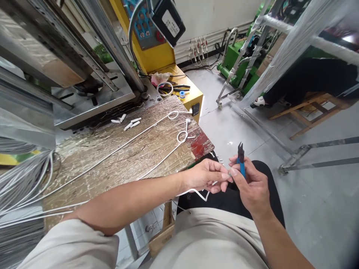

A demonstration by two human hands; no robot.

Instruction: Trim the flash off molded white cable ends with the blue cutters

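Note:
My left hand (207,175) is closed in a pinch over my lap, at the end of a white cable (196,191) that bends beneath it. What lies right at its fingertips is small and mostly hidden. My right hand (254,186) holds a pair of side cutters (242,168) with blue handles, dark jaws pointing up and away from the cable. Its thumb and fingertip meet my left fingertips at the same small spot. On the worn bench (112,168) to the left lie two more white cables, one with a looped end (182,136) and a small white plug (187,120).
Several short white pieces (131,124) lie at the bench's back, beside a machine's metal base (95,106). A yellow cabinet (193,89) carries tape and tools. Bundled cables (25,179) hang at far left. A wooden stool (311,110) and a wrapped metal frame (280,59) stand right.

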